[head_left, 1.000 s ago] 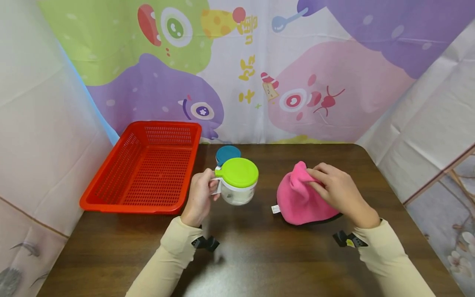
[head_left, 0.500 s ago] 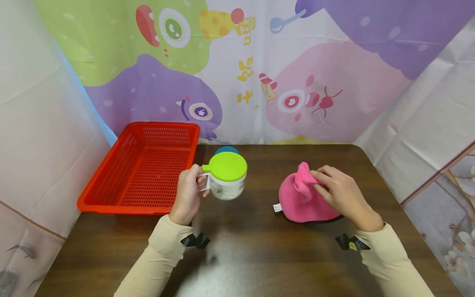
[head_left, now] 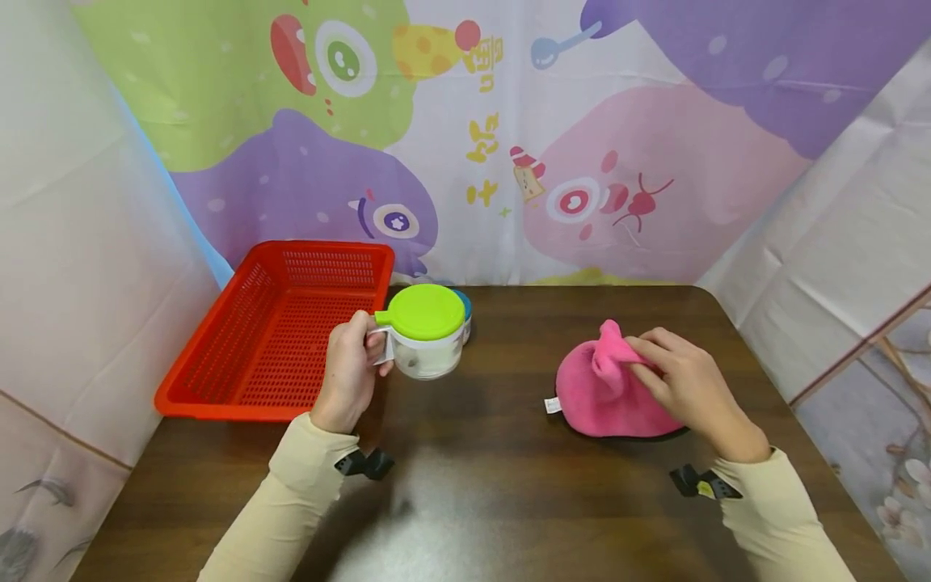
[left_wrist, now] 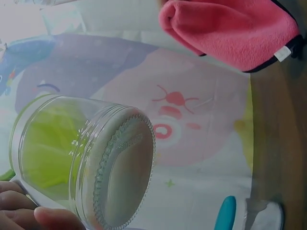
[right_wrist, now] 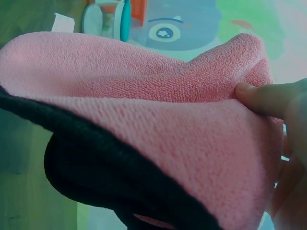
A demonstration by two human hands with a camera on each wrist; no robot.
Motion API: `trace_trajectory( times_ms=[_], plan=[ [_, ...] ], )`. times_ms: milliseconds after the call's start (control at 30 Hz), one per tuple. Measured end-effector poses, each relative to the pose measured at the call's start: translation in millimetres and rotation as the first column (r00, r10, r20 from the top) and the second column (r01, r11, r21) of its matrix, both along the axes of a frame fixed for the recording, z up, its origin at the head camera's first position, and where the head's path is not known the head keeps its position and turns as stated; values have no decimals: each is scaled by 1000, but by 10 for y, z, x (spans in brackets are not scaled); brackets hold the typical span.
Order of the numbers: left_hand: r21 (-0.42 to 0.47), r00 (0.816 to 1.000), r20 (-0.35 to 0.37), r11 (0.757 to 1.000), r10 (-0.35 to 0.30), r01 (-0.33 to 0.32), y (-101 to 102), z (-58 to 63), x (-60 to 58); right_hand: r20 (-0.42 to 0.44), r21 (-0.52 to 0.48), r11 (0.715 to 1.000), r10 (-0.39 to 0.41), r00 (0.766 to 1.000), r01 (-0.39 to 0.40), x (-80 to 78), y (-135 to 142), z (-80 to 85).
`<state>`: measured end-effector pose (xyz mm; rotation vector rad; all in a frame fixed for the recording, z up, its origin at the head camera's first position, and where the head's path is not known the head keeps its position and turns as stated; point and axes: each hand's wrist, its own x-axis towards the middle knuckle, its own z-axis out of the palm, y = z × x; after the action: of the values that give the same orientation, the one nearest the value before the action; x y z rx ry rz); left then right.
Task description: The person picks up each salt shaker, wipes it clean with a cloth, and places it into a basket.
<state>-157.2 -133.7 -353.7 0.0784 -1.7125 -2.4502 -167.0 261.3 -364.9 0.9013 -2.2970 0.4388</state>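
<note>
My left hand [head_left: 351,368] grips the white handle of a clear glass jar [head_left: 427,356] with a lime green lid [head_left: 426,311]. Held above the table, the jar shows its ribbed glass base [left_wrist: 127,175] in the left wrist view. On the right, my right hand [head_left: 687,380] pinches the top of a pink towel [head_left: 618,396] between thumb and fingers. The towel drapes down in folds and has a dark edge and a small white tag [head_left: 553,405]. In the right wrist view the thumb [right_wrist: 254,96] presses on its fluffy surface.
A red plastic basket [head_left: 269,411] with slotted walls stands at the left of the brown table [head_left: 465,485]. Behind the jar, partly hidden, is a container with a blue lid [head_left: 464,305]. A printed cartoon curtain [head_left: 502,242] hangs at the table's back edge.
My left hand has carried the jar left and slightly away, toward the basket, now overlapping the blue-lidded container. My right hand and the pinched towel have shifted slightly right.
</note>
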Motion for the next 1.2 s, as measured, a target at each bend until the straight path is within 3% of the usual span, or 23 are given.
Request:
trace_trajectory(
  times_ms=[500,1200],
  plan=[
    [-54,1000,-19,998,24,-25,-174,178,-86,4,-26,999,20,1000,-20,-5,112,-3],
    [10,990,-36,991,135,-135,-518,259,-318,1,-48,999,14,1000,-14,16,143,33]
  ],
)
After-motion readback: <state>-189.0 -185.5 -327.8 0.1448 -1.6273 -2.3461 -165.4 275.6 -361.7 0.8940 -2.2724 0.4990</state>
